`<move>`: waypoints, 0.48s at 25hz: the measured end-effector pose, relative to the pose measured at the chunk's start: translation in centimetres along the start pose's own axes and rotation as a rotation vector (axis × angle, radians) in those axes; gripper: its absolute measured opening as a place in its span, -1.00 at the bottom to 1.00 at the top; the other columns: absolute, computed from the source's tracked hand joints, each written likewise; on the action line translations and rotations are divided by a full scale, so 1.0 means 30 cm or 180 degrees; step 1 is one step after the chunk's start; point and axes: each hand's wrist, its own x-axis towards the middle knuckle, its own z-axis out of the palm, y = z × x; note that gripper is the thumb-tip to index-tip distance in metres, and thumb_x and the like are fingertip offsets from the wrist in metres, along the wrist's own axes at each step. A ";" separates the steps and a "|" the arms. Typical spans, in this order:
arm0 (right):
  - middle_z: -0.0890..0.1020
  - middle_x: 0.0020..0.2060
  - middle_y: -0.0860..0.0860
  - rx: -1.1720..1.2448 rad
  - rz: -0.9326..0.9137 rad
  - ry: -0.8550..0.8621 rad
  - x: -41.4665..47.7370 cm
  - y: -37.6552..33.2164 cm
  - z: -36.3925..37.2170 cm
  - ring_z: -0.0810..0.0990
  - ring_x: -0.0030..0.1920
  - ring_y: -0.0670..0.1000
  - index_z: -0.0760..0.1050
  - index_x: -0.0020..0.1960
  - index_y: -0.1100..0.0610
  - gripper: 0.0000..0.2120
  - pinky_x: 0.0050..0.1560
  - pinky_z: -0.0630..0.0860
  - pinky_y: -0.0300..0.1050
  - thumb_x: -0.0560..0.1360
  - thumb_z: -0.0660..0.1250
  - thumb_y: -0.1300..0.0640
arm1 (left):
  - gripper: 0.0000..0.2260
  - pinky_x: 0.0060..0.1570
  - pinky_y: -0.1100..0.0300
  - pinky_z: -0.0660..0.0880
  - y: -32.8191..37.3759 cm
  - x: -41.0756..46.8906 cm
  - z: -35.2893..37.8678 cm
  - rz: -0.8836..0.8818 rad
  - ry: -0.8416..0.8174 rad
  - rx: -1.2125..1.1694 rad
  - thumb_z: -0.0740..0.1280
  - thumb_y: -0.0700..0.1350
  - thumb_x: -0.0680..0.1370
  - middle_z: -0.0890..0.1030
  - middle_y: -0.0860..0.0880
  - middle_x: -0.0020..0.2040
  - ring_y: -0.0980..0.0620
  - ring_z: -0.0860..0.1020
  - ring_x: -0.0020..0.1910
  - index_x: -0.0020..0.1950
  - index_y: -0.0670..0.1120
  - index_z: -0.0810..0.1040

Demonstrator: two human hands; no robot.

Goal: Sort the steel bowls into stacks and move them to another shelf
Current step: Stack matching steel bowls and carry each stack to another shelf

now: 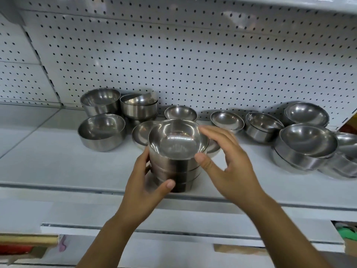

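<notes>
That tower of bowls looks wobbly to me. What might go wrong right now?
1. The stack of bowls stands near the shelf's front edge; a nudge might tip it off.
2. Only the left-hand grip wraps its lower part; the right-hand grip is open beside the top bowl, which seems slightly askew and might slide.
3. Lifting carelessly might knock the shallow bowl right behind.

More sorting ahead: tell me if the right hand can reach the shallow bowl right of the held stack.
Probably yes: the right hand hovers in front of the shallow bowl, whose top is uncovered; the left hand grips the stack.
</notes>
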 end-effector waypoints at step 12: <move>0.39 0.40 -0.35 0.1384 0.1283 -0.0060 -0.022 0.062 0.213 0.44 0.38 -0.27 0.03 0.56 -0.32 0.26 0.37 0.47 -0.14 0.10 0.75 -0.03 | -0.78 0.14 0.30 0.52 0.082 0.296 -0.224 0.0121 0.1504 0.0954 0.33 0.03 0.66 0.64 0.07 0.19 0.11 0.59 0.18 0.27 0.00 0.61</move>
